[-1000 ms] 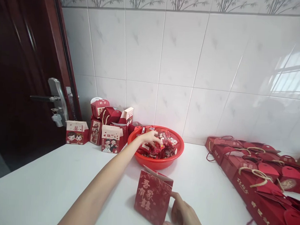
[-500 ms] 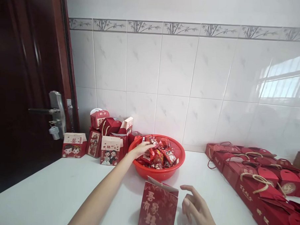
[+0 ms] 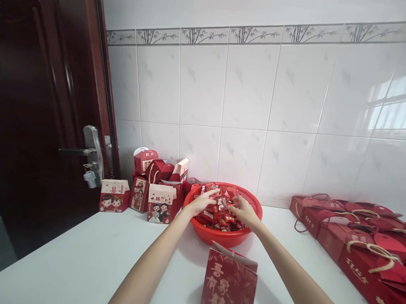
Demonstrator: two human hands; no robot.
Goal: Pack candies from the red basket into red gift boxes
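My left hand reaches into a red plastic basket, its fingers stretched out over red wrapped candies. From the other side comes my right hand, fingers bent together at the right edge of a small red wrapped candy on top of the pile. The left fingertips lie at that candy's other edge. In front of the basket stands a dark red paper gift box with gold characters. Its top flaps are raised, and neither hand touches it.
Several small red and cream gift boxes are piled by the wall, left of the basket. Rows of red boxes with rope handles fill the table's right side. A dark wooden door with a lever handle stands at the left.
My right hand has moved from beside the gift box up into the basket, meeting the left hand at a candy. The left hand stays among the candies. The view has shifted slightly.
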